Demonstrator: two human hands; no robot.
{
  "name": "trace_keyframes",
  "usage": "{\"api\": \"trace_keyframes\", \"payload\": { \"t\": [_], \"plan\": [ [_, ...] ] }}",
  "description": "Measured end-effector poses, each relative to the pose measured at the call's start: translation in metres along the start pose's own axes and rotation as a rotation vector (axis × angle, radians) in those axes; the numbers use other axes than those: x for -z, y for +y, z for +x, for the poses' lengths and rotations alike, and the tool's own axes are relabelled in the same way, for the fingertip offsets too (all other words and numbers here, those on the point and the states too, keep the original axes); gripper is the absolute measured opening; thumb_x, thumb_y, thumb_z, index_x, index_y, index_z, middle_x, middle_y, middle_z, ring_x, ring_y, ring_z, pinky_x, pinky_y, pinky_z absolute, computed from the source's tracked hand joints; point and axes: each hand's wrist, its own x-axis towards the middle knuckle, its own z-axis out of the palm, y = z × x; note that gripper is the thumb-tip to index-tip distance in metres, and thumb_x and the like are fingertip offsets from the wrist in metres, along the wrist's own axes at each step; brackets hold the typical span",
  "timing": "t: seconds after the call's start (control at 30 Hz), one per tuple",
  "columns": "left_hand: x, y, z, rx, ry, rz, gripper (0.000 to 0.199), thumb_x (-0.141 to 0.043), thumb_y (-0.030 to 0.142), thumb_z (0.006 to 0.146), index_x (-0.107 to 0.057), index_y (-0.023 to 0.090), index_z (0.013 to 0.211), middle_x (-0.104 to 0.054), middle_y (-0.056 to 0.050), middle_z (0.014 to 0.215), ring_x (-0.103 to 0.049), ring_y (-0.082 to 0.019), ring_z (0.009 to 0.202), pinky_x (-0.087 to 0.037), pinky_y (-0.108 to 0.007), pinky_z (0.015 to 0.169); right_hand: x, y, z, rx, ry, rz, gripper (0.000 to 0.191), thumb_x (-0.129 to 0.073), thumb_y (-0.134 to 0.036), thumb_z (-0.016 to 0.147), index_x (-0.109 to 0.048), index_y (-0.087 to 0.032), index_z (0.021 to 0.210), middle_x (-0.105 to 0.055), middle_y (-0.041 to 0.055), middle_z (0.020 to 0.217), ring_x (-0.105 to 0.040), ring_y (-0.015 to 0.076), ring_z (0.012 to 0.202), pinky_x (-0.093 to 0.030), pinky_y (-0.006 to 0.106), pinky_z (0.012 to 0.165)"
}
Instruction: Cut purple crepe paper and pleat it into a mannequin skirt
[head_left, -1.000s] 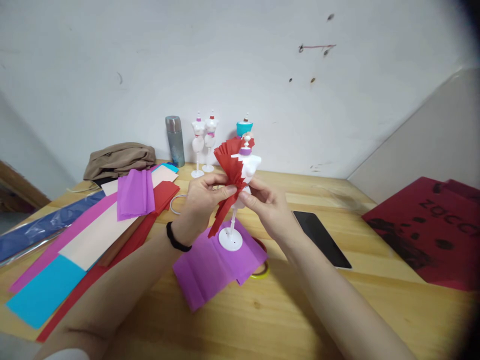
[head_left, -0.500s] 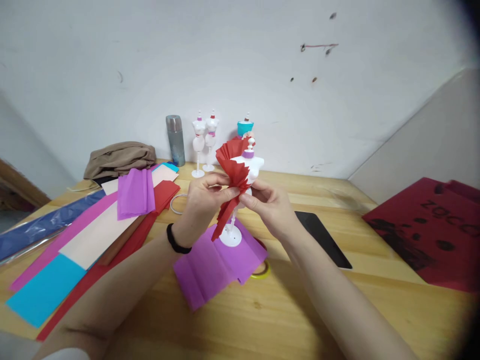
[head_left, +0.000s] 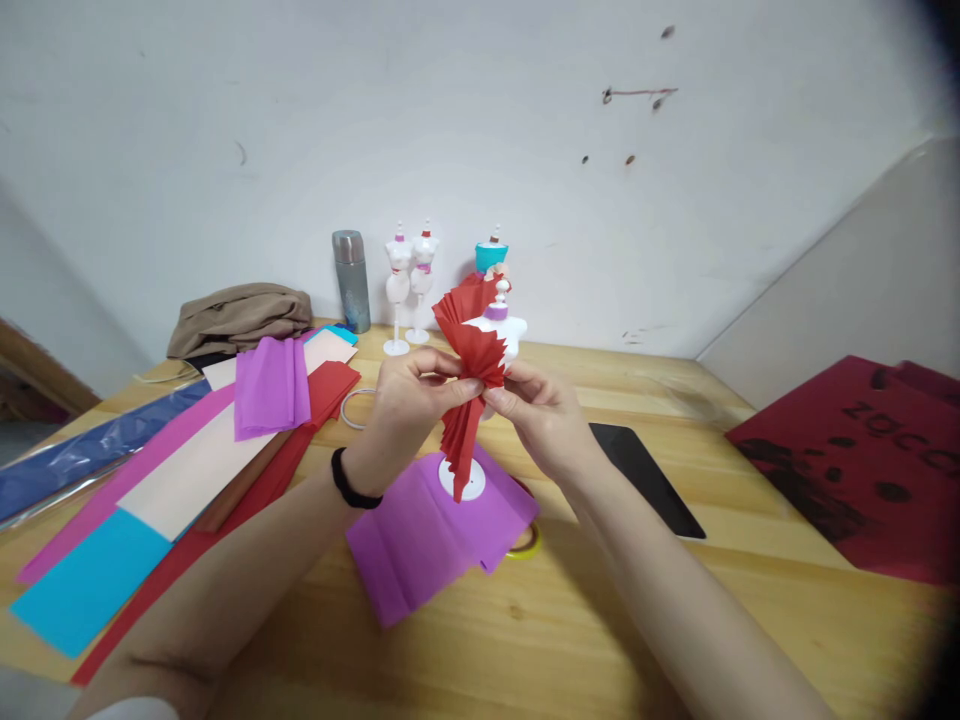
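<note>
A white mini mannequin (head_left: 513, 336) with a purple neck band stands on a round white base (head_left: 471, 484). Pleated red paper (head_left: 480, 350), fanned out above and below its pinched middle, lies against the mannequin's front and waist. From the left, my left hand (head_left: 416, 395) pinches the gathered middle between thumb and fingers. My right hand (head_left: 536, 405) has its thumb and fingers closed at the right edge of the red paper by the waist; what exactly it grips is hidden. Beneath the base lies purple paper (head_left: 420, 540).
Coloured paper strips (head_left: 202, 470) and a brown cloth (head_left: 240, 318) cover the left side. A flask (head_left: 351, 282) and more mannequins (head_left: 398, 285) stand by the wall. Rightward lie a black tablet (head_left: 646, 480) and a red bag (head_left: 847, 460). A yellow tape roll (head_left: 529, 545) touches the purple paper.
The red paper has shifted right across the mannequin's front, and its lower part now hangs over the stand and part of the base. Both hands stay close to where they were.
</note>
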Motion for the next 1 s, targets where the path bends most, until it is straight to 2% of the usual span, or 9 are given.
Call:
{"api": "trace_keyframes", "payload": {
  "t": [0.27,0.43,0.53,0.67,0.77,0.9,1.0],
  "plan": [
    [0.002,0.009,0.001,-0.015,-0.067,0.059,0.021,-0.088,0.024,0.049,-0.07,0.016,0.056,-0.068,-0.001,0.068,-0.063,-0.013,0.065,-0.053,-0.027,0.062,-0.001,0.003,-0.002,-0.012,0.011,-0.054,0.029,-0.081,-0.048,0.068,-0.075,-0.023,0.083,-0.071,0.003,0.089,-0.058,0.0175,0.072,-0.05,0.032,0.064],
    [0.003,0.003,0.002,-0.073,0.001,0.132,0.017,-0.084,0.024,0.052,-0.071,0.016,0.06,-0.068,-0.003,0.076,-0.064,-0.015,0.073,-0.054,-0.029,0.07,-0.001,0.008,0.001,-0.015,0.031,0.024,0.026,-0.082,-0.046,0.067,-0.075,-0.025,0.082,-0.069,0.0001,0.077,-0.059,0.0172,0.071,-0.051,0.035,0.073],
    [0.001,0.004,0.0,-0.082,-0.021,0.158,0.015,-0.081,0.023,0.056,-0.07,0.015,0.064,-0.068,-0.003,0.076,-0.065,-0.015,0.073,-0.055,-0.029,0.071,0.001,0.01,0.001,-0.021,0.037,0.035,0.023,-0.081,-0.043,0.069,-0.075,-0.025,0.082,-0.069,-0.0003,0.077,-0.058,0.0165,0.07,-0.049,0.035,0.075],
    [-0.001,0.009,-0.002,-0.061,-0.061,0.165,0.016,-0.078,0.022,0.057,-0.07,0.015,0.069,-0.069,-0.003,0.072,-0.066,-0.015,0.069,-0.055,-0.028,0.067,0.003,0.01,0.001,-0.04,0.037,0.033,0.022,-0.079,-0.043,0.071,-0.074,-0.024,0.08,-0.07,0.0002,0.078,-0.056,0.016,0.067,-0.046,0.032,0.069],
    [-0.001,0.007,0.0,-0.063,-0.045,0.144,0.018,-0.079,0.024,0.057,-0.07,0.015,0.07,-0.07,-0.003,0.07,-0.066,-0.015,0.066,-0.055,-0.028,0.064,0.003,0.008,0.001,-0.047,0.044,0.032,0.024,-0.079,-0.044,0.071,-0.073,-0.023,0.079,-0.069,0.0001,0.076,-0.054,0.0158,0.065,-0.046,0.032,0.067],
    [-0.001,0.001,0.002,-0.069,-0.005,0.099,0.026,-0.08,0.026,0.055,-0.072,0.014,0.077,-0.07,-0.003,0.068,-0.065,-0.015,0.063,-0.056,-0.028,0.061,0.001,0.005,0.001,-0.039,0.044,0.058,0.023,-0.08,-0.045,0.069,-0.071,-0.024,0.075,-0.066,-0.0011,0.068,-0.056,0.0165,0.064,-0.05,0.034,0.072],
    [-0.001,0.003,0.001,-0.122,0.02,0.12,0.024,-0.077,0.027,0.061,-0.071,0.015,0.081,-0.069,-0.002,0.069,-0.065,-0.013,0.063,-0.054,-0.026,0.061,-0.001,0.002,0.002,-0.058,0.049,0.069,0.027,-0.081,-0.048,0.067,-0.07,-0.025,0.073,-0.066,-0.0009,0.065,-0.059,0.0187,0.065,-0.052,0.037,0.074]
  ]
}}
